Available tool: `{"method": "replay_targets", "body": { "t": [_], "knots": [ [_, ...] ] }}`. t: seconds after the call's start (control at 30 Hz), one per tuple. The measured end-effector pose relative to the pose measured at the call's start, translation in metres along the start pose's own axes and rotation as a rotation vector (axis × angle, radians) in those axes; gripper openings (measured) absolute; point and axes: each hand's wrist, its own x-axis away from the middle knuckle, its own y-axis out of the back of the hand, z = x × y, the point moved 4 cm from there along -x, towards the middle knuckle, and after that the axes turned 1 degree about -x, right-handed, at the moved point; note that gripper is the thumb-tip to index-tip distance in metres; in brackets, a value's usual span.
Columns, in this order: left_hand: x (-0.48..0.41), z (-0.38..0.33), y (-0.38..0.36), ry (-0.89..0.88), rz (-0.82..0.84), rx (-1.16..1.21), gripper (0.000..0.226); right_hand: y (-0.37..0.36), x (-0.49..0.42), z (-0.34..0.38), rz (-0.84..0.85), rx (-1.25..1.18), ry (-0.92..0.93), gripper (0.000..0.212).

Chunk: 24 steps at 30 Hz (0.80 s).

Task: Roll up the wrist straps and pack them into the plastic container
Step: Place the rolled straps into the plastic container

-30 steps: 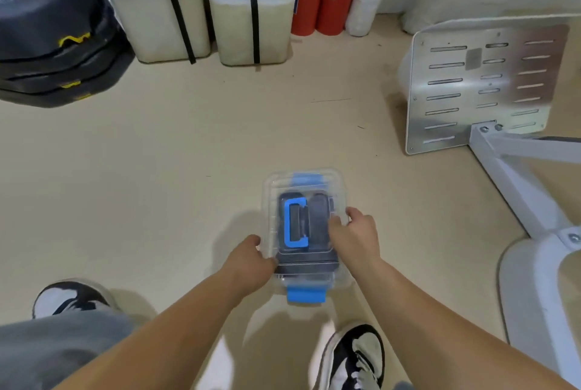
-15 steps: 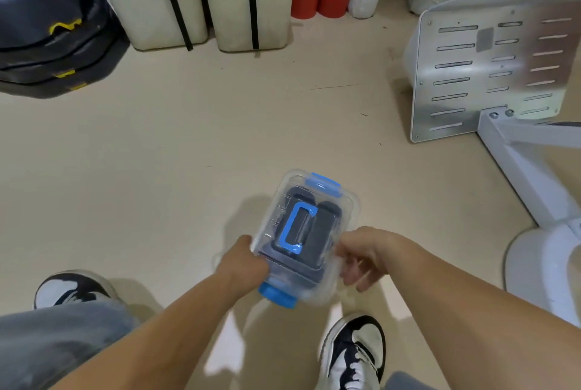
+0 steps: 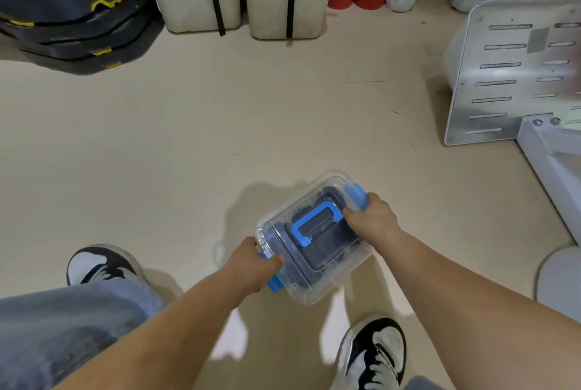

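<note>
Now left hand, right hand on container

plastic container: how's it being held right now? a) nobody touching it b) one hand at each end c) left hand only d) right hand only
b: the left hand grips the near-left end of the plastic container, while the right hand grips the far-right end at the blue latch.
</note>
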Motion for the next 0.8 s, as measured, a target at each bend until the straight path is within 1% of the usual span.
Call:
{"method": "replay_targets", "body": {
  "t": [0.07,0.13,0.17,0.23,0.27,0.37,0.5,0.53,0.6,0.67,0.7,0.73,0.8],
  "knots": [
    [-0.004,0.000,0.004,0.016,0.026,-0.014,0.047,0.002,-0.004,0.003,0.020,-0.067,-0.030,0.055],
    [-0.006,-0.002,0.006,0.031,0.033,-0.064,0.041,0.004,-0.008,0.004,0.027,-0.118,-0.052,0.052],
    [-0.007,-0.003,0.006,0.034,0.037,-0.085,0.037,0.006,-0.009,0.005,0.010,-0.094,-0.054,0.055],
    [-0.006,-0.004,0.002,0.042,0.061,-0.118,0.031,0.011,-0.009,0.008,-0.030,-0.016,-0.044,0.071],
    [-0.006,-0.005,0.000,0.050,0.074,-0.129,0.027,0.012,-0.008,0.009,-0.043,-0.009,-0.029,0.072],
    [-0.004,-0.009,-0.004,0.096,0.062,-0.142,0.020,0.009,-0.004,0.007,-0.051,-0.078,0.020,0.060],
    [-0.001,-0.013,-0.011,0.100,-0.003,-0.061,0.012,0.009,0.005,0.004,-0.028,-0.177,0.078,0.049],
    [0.001,-0.013,-0.012,0.096,-0.009,-0.049,0.014,0.009,0.007,0.002,-0.031,-0.178,0.096,0.048],
    [0.007,-0.013,-0.012,0.104,0.010,-0.045,0.017,0.010,0.012,-0.004,-0.029,-0.158,0.095,0.055],
    [0.014,-0.011,-0.012,0.132,0.071,-0.085,0.025,0.009,0.019,-0.010,-0.022,-0.166,0.038,0.065],
    [0.018,-0.008,-0.013,0.153,0.115,-0.108,0.030,0.007,0.023,-0.014,-0.008,-0.208,-0.016,0.067],
    [0.022,-0.006,-0.016,0.180,0.158,-0.114,0.033,0.005,0.028,-0.018,0.009,-0.284,-0.099,0.067],
    [0.031,-0.005,-0.028,0.212,0.229,-0.072,0.032,-0.006,0.040,-0.032,0.105,-0.537,-0.375,0.066]
  ]
}}
